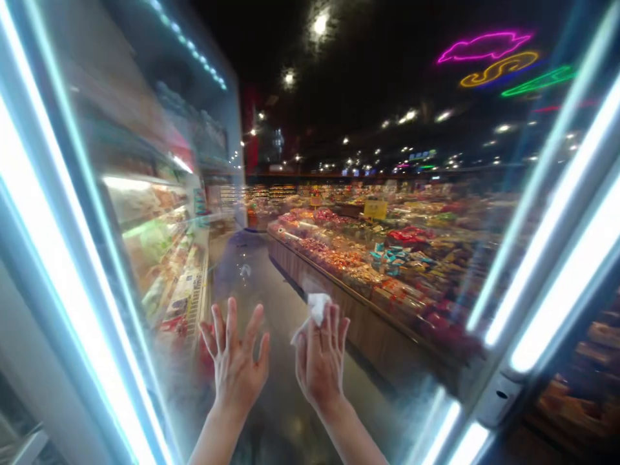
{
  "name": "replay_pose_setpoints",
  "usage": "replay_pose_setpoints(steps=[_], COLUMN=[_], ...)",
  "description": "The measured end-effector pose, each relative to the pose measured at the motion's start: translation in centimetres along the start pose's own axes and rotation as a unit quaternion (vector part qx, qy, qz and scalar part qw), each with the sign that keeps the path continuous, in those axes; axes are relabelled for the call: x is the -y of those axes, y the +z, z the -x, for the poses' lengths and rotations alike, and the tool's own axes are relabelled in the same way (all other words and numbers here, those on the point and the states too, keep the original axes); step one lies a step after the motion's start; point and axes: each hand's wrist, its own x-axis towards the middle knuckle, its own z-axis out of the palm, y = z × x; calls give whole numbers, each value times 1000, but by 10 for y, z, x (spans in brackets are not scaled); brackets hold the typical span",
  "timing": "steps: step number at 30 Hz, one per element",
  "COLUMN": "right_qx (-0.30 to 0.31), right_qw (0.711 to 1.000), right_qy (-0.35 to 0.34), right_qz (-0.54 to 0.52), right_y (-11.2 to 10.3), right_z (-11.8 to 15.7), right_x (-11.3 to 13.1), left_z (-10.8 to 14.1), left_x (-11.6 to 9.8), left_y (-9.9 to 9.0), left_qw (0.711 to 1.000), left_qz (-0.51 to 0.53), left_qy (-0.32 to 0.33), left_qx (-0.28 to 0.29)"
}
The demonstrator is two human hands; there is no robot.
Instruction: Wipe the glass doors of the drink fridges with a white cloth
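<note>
A see-through glass pane (271,413) with smears and reflections stands upright in front of me. Against it, or very near it, my left hand (239,365) is open, fingers spread and holding nothing. To its right, my right hand (320,361) is closed on a crumpled white wipe (318,309), whose top sticks out above the fingertips and whose corner shows by the thumb. The hand presses the wipe flat toward the glass. Whether it is cloth or paper I cannot tell.
Bright light tubes (58,258) run along the left side, and more tubes (557,258) with a metal frame line the right. Through the glass show a lit shelf case (179,284), a long wooden counter (368,329) heaped with wrapped goods, a yellow sign (375,208) and neon lights.
</note>
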Motion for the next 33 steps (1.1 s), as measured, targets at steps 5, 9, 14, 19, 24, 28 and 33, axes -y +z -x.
replay_pose_setpoints(steps=[5,9,14,19,24,28,33], right_qx=[-17,-62,0,-67,-7,-44,1], right_qw=[996,998,986,995,977,992,988], right_qy=[-90,-19,-164,-37,-206,-60,-117], right_qz=[-25,6,-26,68,48,105,97], right_y=[14,21,27,16,9,-4,-17], right_z=[-16,-32,-45,-68,-66,-59,-30], right_x=[15,24,27,-4,-22,-52,-86], left_z=[0,0,-2,-13,-27,-37,-38], left_x=[35,54,64,73,57,26,-19], left_y=[-10,-14,-14,-15,-7,6,23], left_qw=[1000,1000,1000,999,999,996,992], left_qz=[-17,-17,-5,2,28,50,86], left_qy=[-17,-4,2,-17,17,54,80], left_qx=[1,-12,-20,-47,-34,-41,-37])
